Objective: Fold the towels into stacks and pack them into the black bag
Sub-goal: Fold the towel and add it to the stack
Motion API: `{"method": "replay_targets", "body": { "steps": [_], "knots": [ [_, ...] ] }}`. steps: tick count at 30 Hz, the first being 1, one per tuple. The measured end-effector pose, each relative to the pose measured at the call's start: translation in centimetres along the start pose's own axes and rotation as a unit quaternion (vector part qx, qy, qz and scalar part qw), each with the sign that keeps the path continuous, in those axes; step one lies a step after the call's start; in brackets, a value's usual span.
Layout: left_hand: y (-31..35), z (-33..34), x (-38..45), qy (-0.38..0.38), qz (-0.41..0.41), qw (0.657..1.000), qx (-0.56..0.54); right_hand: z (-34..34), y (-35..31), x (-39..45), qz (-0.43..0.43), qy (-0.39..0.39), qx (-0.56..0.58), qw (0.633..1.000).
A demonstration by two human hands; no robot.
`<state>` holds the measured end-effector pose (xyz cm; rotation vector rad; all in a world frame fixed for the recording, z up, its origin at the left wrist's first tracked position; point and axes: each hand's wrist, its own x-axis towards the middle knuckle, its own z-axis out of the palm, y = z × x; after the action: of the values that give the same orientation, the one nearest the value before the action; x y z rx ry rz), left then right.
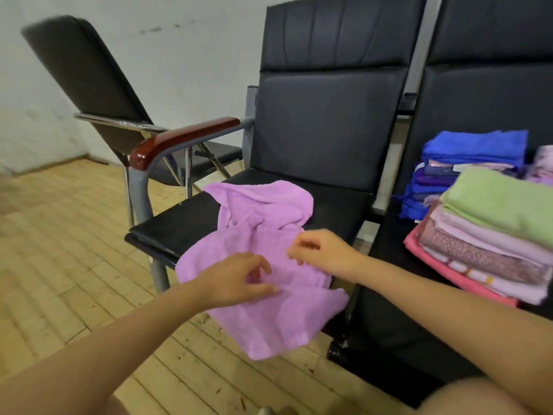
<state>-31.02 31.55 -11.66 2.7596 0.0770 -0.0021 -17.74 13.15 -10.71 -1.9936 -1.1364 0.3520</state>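
A crumpled lilac towel (263, 229) lies on the black seat (179, 226) of the left chair, its near part hanging over the front edge. My left hand (236, 280) hovers over the towel's near part with fingers loosely curled, holding nothing I can see. My right hand (323, 250) is just above the towel's right side, fingers loosely bent and apart. On the seat to the right stands a stack of folded towels topped by a green one (502, 202), with a blue-topped stack (472, 148) behind it. No black bag is in view.
The chair has a red-brown wooden armrest (182, 139) on its left. A separate black folding chair (89, 85) stands further left by the white wall. The floor (59, 265) is pale wood planks with small bits of debris.
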Motion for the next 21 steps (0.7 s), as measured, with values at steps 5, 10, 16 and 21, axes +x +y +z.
{"method": "replay_targets", "body": {
  "steps": [5, 10, 16, 21],
  "knots": [
    [-4.0, 1.0, -1.5, -0.015, -0.021, 0.997, 0.074, 0.8, 0.9, -2.7, -0.079, -0.134, -0.236, 0.959],
    [-3.8, 0.0, 0.8, 0.119, -0.021, 0.990, 0.073, 1.2, 1.1, -0.9, -0.038, -0.002, -0.105, 0.994],
    [-3.1, -0.4, 3.1, 0.212, -0.135, 0.968, 0.024, 0.6, 2.3, 0.2, -0.035, 0.064, -0.279, 0.957],
    [-0.6, 2.3, 2.9, 0.104, -0.058, 0.992, 0.042, 1.6, 3.0, -1.5, -0.045, 0.010, -0.266, 0.963]
  ]
}}
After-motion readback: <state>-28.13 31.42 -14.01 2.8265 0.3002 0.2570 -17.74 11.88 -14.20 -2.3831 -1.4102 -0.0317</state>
